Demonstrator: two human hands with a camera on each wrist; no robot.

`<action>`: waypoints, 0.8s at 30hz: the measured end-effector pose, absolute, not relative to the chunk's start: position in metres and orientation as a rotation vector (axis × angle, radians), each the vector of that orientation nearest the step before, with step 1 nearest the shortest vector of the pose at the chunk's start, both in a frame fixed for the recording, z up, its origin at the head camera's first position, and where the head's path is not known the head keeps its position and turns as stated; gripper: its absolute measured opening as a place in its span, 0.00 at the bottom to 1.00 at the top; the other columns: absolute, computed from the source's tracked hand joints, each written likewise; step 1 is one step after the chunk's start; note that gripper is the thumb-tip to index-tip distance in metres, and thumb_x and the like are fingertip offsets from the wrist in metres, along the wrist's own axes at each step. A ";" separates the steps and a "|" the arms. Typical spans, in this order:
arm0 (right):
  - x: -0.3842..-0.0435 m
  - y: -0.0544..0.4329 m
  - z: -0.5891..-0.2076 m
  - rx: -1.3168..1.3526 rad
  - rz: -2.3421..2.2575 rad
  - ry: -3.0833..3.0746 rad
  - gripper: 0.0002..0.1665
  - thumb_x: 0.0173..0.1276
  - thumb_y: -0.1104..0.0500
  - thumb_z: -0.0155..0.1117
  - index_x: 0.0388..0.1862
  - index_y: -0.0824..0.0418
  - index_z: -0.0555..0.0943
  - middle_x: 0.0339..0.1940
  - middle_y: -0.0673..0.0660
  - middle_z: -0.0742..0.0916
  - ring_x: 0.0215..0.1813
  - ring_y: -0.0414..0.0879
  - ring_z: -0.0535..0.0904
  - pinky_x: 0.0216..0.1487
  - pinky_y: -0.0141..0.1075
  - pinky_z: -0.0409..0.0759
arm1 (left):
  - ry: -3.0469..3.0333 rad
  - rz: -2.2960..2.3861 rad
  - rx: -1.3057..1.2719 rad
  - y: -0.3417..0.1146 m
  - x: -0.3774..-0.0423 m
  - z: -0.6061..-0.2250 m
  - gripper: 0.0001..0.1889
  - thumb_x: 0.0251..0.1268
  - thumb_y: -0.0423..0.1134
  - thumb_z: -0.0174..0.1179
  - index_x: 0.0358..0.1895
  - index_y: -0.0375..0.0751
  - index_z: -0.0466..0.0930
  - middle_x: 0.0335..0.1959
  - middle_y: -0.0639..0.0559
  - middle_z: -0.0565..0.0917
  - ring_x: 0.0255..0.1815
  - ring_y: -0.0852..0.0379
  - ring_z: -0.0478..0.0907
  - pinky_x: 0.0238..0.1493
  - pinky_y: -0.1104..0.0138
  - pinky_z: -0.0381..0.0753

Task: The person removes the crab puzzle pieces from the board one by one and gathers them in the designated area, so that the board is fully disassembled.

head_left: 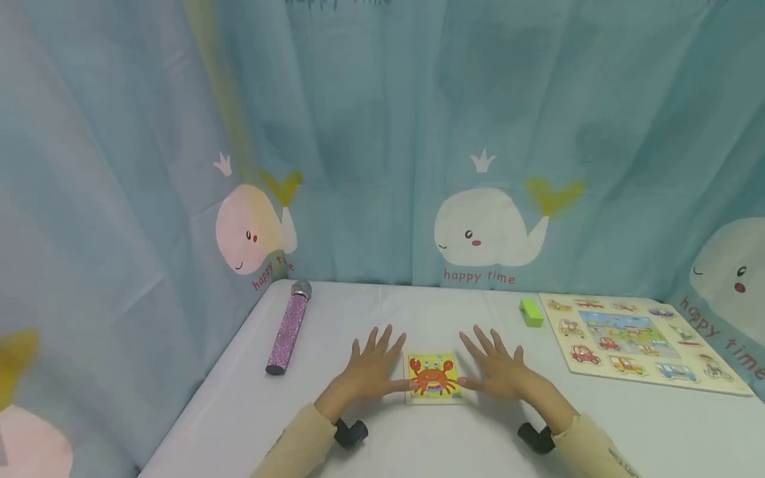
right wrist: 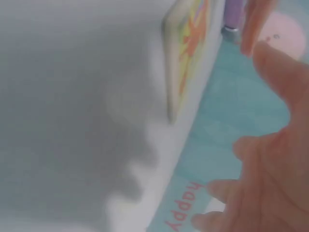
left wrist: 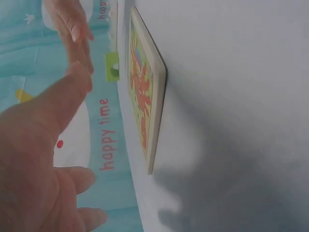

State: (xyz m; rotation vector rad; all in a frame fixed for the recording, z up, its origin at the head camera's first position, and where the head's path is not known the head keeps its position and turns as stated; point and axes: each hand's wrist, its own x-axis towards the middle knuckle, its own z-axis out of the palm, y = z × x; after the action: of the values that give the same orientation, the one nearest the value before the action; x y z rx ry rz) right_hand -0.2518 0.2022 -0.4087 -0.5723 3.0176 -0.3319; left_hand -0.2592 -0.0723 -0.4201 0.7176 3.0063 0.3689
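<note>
A small square crab puzzle (head_left: 433, 379), with a red crab on yellow in a pale wooden frame, lies flat on the white table. My left hand (head_left: 369, 368) is spread just to its left, the thumb reaching over the puzzle's left edge in the head view. On the other side my right hand (head_left: 499, 368) is spread too, its thumb tip at the right edge. Both wrist views show the hands raised above the table, holding nothing. The puzzle (left wrist: 157, 92) appears edge-on in the left wrist view, and the puzzle (right wrist: 174, 63) is blurred in the right one.
At the left lies a purple glittery microphone (head_left: 289, 330). A green block (head_left: 530, 313) sits at the back right, beside a large wooden vehicle puzzle board (head_left: 574, 362). Blue whale-print curtains (head_left: 370, 146) hang behind and at the sides of the table (head_left: 442, 445).
</note>
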 end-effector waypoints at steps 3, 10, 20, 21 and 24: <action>-0.263 0.196 -0.393 -0.609 -0.335 3.050 0.48 0.61 0.30 0.50 0.74 0.47 0.49 0.75 0.63 0.51 0.73 0.70 0.41 0.56 0.78 0.41 | 3.023 0.340 0.734 -0.074 -0.263 -0.404 0.47 0.52 0.72 0.49 0.73 0.53 0.48 0.75 0.43 0.46 0.74 0.37 0.42 0.65 0.34 0.44; -0.268 0.176 -0.388 -0.793 -0.335 2.986 0.41 0.63 0.37 0.54 0.72 0.46 0.56 0.73 0.66 0.57 0.72 0.68 0.50 0.56 0.70 0.61 | 2.845 0.288 0.853 -0.075 -0.252 -0.405 0.38 0.57 0.65 0.52 0.71 0.59 0.54 0.75 0.43 0.47 0.75 0.41 0.44 0.67 0.39 0.50; -0.291 0.146 -0.400 -1.005 -0.512 2.834 0.18 0.65 0.59 0.60 0.54 0.55 0.75 0.39 0.53 0.78 0.39 0.42 0.71 0.46 0.38 0.77 | 2.773 0.229 0.878 -0.062 -0.252 -0.421 0.37 0.55 0.68 0.51 0.69 0.67 0.54 0.75 0.43 0.46 0.76 0.47 0.41 0.71 0.48 0.50; -0.292 0.144 -0.400 -1.016 -0.528 2.809 0.17 0.65 0.60 0.59 0.53 0.55 0.75 0.37 0.52 0.78 0.38 0.42 0.71 0.46 0.38 0.78 | 2.769 0.221 0.878 -0.061 -0.253 -0.421 0.37 0.55 0.68 0.51 0.69 0.67 0.54 0.75 0.44 0.45 0.76 0.48 0.41 0.71 0.48 0.50; -0.295 0.139 -0.401 -1.025 -0.576 2.747 0.16 0.65 0.63 0.57 0.52 0.56 0.75 0.36 0.51 0.78 0.37 0.42 0.72 0.47 0.40 0.78 | 2.763 0.226 0.891 -0.060 -0.254 -0.422 0.37 0.56 0.66 0.52 0.69 0.66 0.54 0.75 0.44 0.46 0.76 0.47 0.42 0.71 0.49 0.51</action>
State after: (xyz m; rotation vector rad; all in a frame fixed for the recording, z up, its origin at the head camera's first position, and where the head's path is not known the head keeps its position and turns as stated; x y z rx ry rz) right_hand -0.2946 0.1388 -0.4009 -1.0250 2.7475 -0.5760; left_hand -0.2542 -0.0603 -0.4216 0.8907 2.7634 0.2260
